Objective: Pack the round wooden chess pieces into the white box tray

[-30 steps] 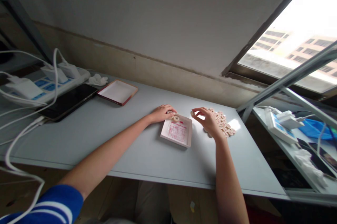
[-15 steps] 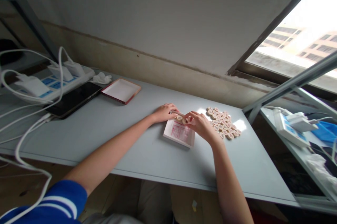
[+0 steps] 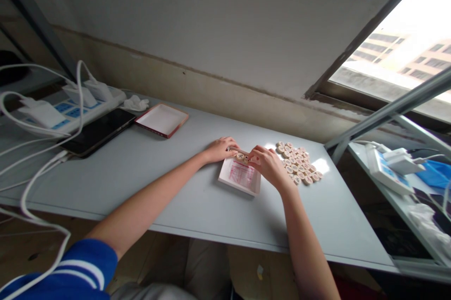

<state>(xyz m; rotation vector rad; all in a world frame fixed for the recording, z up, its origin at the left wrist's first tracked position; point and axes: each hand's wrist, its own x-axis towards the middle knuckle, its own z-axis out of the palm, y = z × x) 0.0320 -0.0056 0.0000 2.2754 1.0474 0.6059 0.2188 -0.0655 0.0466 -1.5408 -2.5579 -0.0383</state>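
A shallow white box with red lines printed on its floor lies on the desk before me. Along its far wall sit round wooden xiangqi pieces with dark characters. My left hand grips the box's far left corner, thumb over the wall by the pieces. At the far right part of the box, the bent fingers of my right hand close on a xiangqi piece, mostly hidden under them. Just right of that hand, many more loose pieces lie face up in a flat cluster.
A box lid, inside facing up, lies at the back left. Beside it are a black tablet, crumpled tissue and a power strip with white cables. A metal post stands at the desk's right end, below the window.
My right hand has shifted slightly within the box, and its fingers sit lower over the piece at the far wall. The left hand keeps its place on the corner.
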